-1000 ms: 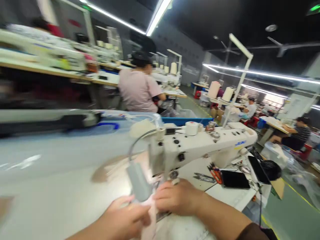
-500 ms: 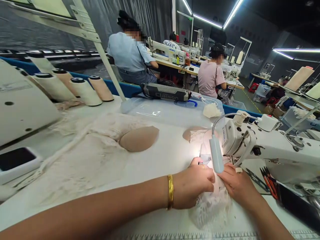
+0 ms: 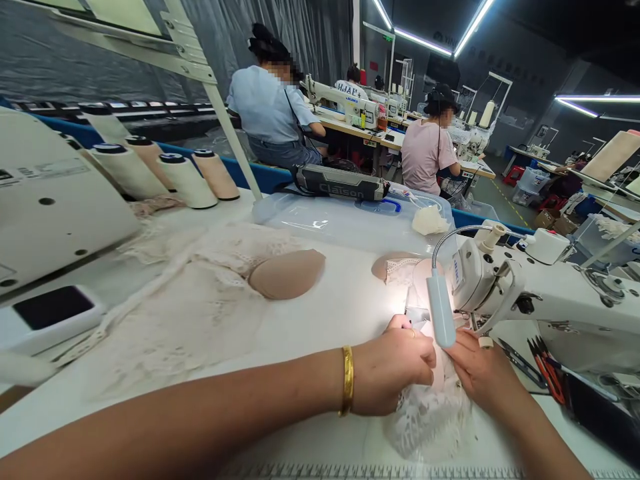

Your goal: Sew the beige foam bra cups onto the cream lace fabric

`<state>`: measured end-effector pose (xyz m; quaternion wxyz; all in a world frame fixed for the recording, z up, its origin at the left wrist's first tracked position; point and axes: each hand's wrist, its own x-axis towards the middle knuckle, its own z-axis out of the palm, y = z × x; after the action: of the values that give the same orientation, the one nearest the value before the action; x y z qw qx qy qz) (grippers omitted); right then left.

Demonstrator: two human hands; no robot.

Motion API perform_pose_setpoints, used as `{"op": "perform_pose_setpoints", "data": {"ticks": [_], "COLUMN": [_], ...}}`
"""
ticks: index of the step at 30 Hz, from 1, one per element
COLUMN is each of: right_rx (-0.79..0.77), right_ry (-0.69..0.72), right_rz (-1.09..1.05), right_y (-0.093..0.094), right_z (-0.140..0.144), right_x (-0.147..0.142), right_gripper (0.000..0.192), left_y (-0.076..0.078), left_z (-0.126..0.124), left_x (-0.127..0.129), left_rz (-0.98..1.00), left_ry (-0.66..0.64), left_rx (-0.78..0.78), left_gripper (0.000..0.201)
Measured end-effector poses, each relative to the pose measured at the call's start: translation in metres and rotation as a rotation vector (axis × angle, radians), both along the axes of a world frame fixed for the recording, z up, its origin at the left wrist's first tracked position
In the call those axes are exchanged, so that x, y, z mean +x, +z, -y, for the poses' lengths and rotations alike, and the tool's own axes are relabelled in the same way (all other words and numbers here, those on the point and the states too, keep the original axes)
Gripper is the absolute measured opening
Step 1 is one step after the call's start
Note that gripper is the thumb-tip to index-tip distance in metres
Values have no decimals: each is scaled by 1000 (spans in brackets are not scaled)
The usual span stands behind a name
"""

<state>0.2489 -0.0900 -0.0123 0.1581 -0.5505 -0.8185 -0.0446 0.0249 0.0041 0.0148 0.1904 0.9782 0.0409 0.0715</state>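
My left hand [image 3: 393, 363], with a gold bangle on the wrist, and my right hand [image 3: 480, 373] press a white lace piece [image 3: 430, 420] flat on the table, just in front of the needle of a white sewing machine [image 3: 545, 293]. The machine's small lamp [image 3: 441, 308] on a gooseneck hangs over my fingers and hides part of them. The lace bunches toward me between both wrists. A beige bra cup [image 3: 287, 273] lies on a spread of lace fabric [image 3: 185, 313] to the left, and another cup [image 3: 395, 267] sits behind the lamp.
Several thread cones [image 3: 175, 177] stand at the back left beside a white machine housing [image 3: 45, 200]. A clear plastic box [image 3: 345, 223] carries a grey device. Scissors and snips [image 3: 537, 357] lie right of the machine. Other people sew at benches behind.
A second ago the view pointed right, along the machine; it swung left and has since settled. Both hands stay on the lace at the needle, shifted only slightly.
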Motion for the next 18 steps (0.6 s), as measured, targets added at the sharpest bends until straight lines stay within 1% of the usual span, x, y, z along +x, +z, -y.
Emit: {"op": "perform_pose_setpoints", "data": {"ticks": [2,7,9,13,16,18], "right_rx": [9,58,81,67,72,81], "right_ry": [10,22,16,-17,-15,10], "right_rz": [2,14,29,36,37,35], "right_y": [2,2,-1,-8,-9,-7], "right_z": [0,-1,-1,0,0,0], "right_x": [-1,-2,0,4,5,4], "right_gripper": [33,34,35,34,33,32], "left_y": [1,4,6,11,11,9], "left_z": [-2,-10,-14,-24,-32,-36], "left_x": [-1,0,1,4,8,9], "left_rz": [5,29,27,-12,-30,-24], "left_ry": [-10,-32,-30,-27,-31,-36], "left_rx": [8,26,42,90,120,127], "left_gripper": [29,33,28,16,15,14]}}
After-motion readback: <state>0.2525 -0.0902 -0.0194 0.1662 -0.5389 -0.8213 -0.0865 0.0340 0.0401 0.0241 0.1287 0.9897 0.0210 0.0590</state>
